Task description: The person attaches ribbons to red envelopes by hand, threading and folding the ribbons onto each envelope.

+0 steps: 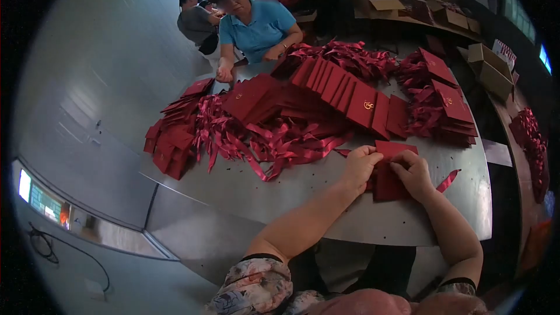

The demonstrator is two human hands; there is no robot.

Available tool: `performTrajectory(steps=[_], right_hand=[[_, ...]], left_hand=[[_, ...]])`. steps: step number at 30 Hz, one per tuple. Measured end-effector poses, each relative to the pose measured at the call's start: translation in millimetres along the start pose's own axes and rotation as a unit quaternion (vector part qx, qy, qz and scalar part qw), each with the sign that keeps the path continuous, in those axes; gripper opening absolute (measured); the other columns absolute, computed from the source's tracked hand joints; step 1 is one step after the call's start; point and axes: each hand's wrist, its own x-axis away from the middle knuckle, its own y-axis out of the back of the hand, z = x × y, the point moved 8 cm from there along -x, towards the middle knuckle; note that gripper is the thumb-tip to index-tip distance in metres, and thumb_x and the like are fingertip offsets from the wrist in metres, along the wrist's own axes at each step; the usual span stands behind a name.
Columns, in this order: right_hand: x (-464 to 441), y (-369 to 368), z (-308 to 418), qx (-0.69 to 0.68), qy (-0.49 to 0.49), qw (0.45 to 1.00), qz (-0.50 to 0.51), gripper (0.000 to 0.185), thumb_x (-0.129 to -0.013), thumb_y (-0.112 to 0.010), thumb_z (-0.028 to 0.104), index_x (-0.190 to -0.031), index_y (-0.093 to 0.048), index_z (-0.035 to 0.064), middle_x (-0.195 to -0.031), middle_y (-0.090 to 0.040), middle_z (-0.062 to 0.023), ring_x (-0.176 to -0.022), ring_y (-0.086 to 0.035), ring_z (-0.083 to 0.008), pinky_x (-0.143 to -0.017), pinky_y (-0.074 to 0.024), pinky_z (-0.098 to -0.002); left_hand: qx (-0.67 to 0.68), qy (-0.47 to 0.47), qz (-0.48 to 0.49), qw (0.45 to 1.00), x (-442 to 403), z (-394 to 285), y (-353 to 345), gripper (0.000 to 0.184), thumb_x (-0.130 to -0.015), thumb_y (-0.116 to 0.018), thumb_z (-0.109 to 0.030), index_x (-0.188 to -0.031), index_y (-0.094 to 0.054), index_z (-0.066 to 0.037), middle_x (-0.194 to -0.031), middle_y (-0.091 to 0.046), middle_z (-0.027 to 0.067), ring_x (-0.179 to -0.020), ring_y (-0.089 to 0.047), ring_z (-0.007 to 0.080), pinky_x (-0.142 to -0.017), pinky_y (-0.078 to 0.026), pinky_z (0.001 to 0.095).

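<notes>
A flat dark red gift bag (392, 189) lies on the metal table near its front edge. My left hand (360, 168) grips the bag's left side, with thumb and fingers pinched together. From the right, my right hand (413, 174) is closed with its fingertips pressed on the middle of the bag; whether a ribbon is between them I cannot make out. A red ribbon end (448, 181) sticks out to the right of my right hand. Just beyond my hands rises a leaning row of red bags (344, 94) with gold emblems.
Red ribbons (271, 149) spill over the table (245, 198). More bags are stacked at left (175, 140) and right (449, 102). Across the table stands a person in a blue shirt (256, 26); others work behind. Cardboard boxes (490, 70) stand at the right.
</notes>
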Motion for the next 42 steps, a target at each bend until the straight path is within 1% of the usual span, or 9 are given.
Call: performTrajectory(steps=[7, 15, 20, 22, 28, 32, 35, 38, 42], right_hand=[[-3, -7, -10, -0.019, -0.018, 1.000, 0.015, 0.013, -0.082, -0.070, 0.005, -0.092, -0.063, 0.0004, -0.079, -0.066, -0.0090, -0.075, -0.061, -0.0154, -0.070, -0.0492, -0.0306], [0, -1, -3, -0.002, -0.011, 1.000, -0.005, 0.013, -0.082, -0.069, 0.005, -0.092, -0.063, 0.0003, -0.081, -0.067, -0.0104, -0.074, -0.062, -0.0165, -0.069, -0.0493, -0.0306], [0, 3, 2, 0.015, 0.023, 1.000, -0.014, 0.014, -0.082, -0.069, 0.007, -0.093, -0.064, -0.0004, -0.083, -0.067, -0.0118, -0.075, -0.063, -0.0199, -0.070, -0.0494, -0.0315], [-1, 0, 3, 0.005, 0.034, 0.999, -0.006, 0.014, -0.082, -0.069, 0.007, -0.093, -0.065, -0.0006, -0.083, -0.067, -0.0121, -0.076, -0.064, -0.0209, -0.070, -0.0495, -0.0316], [-1, -1, -1, 0.001, 0.016, 1.000, -0.003, 0.013, -0.082, -0.070, 0.006, -0.092, -0.065, -0.0004, -0.084, -0.067, -0.0114, -0.077, -0.064, -0.0204, -0.071, -0.0495, -0.0315], [1, 2, 1, 0.002, 0.026, 1.000, -0.006, 0.012, -0.082, -0.069, 0.005, -0.092, -0.064, -0.0004, -0.083, -0.066, -0.0102, -0.076, -0.062, -0.0183, -0.070, -0.0490, -0.0310], [-1, -4, 0, -0.009, 0.008, 1.000, 0.013, 0.012, -0.083, -0.069, 0.005, -0.093, -0.064, -0.0003, -0.082, -0.066, -0.0084, -0.075, -0.060, -0.0152, -0.069, -0.0483, -0.0299], [0, -3, -5, -0.007, -0.004, 1.000, 0.013, 0.012, -0.083, -0.069, 0.005, -0.092, -0.064, 0.0000, -0.081, -0.065, -0.0058, -0.074, -0.058, -0.0120, -0.068, -0.0476, -0.0286], [-1, -4, -9, -0.022, -0.004, 1.000, 0.009, 0.011, -0.083, -0.068, 0.004, -0.092, -0.063, -0.0002, -0.081, -0.065, -0.0065, -0.074, -0.058, -0.0127, -0.068, -0.0479, -0.0285]], left_hand=[[-0.018, -0.029, 0.013, 0.999, -3, -2, 4, 0.011, -0.090, -0.060, -0.007, -0.100, -0.063, -0.004, -0.096, -0.067, 0.0043, -0.083, -0.063, 0.0135, -0.076, -0.052, 0.0286], [0.003, 0.010, 0.009, 1.000, -1, 2, 7, 0.012, -0.089, -0.061, -0.007, -0.100, -0.063, -0.004, -0.095, -0.067, 0.0051, -0.083, -0.063, 0.0140, -0.077, -0.052, 0.0296], [-0.004, -0.002, 0.003, 1.000, 3, -4, -2, 0.014, -0.088, -0.060, -0.006, -0.101, -0.063, -0.003, -0.092, -0.066, 0.0041, -0.077, -0.063, 0.0115, -0.067, -0.052, 0.0250], [-0.021, 0.008, -0.019, 1.000, 5, -4, 4, 0.014, -0.089, -0.062, -0.007, -0.103, -0.060, -0.005, -0.096, -0.066, 0.0053, -0.083, -0.064, 0.0143, -0.076, -0.052, 0.0286], [-0.006, 0.012, -0.004, 1.000, 6, -5, 1, 0.015, -0.089, -0.061, -0.006, -0.104, -0.061, -0.004, -0.096, -0.067, 0.0053, -0.083, -0.064, 0.0141, -0.077, -0.052, 0.0280], [0.003, 0.011, -0.015, 1.000, 5, -4, 1, 0.014, -0.089, -0.061, -0.006, -0.103, -0.062, -0.004, -0.096, -0.067, 0.0053, -0.083, -0.064, 0.0139, -0.077, -0.051, 0.0277], [-0.001, -0.018, -0.008, 1.000, -3, 0, 6, 0.013, -0.087, -0.061, -0.006, -0.099, -0.063, -0.002, -0.088, -0.066, 0.0037, -0.075, -0.061, 0.0116, -0.069, -0.051, 0.0270], [-0.001, 0.004, -0.001, 1.000, 3, -3, 2, 0.012, -0.089, -0.061, -0.006, -0.100, -0.063, -0.002, -0.094, -0.067, 0.0061, -0.084, -0.063, 0.0137, -0.077, -0.052, 0.0287], [-0.014, 0.002, -0.007, 1.000, -3, 2, 5, 0.012, -0.089, -0.061, -0.006, -0.100, -0.063, -0.002, -0.094, -0.067, 0.0057, -0.084, -0.063, 0.0132, -0.076, -0.052, 0.0286]])
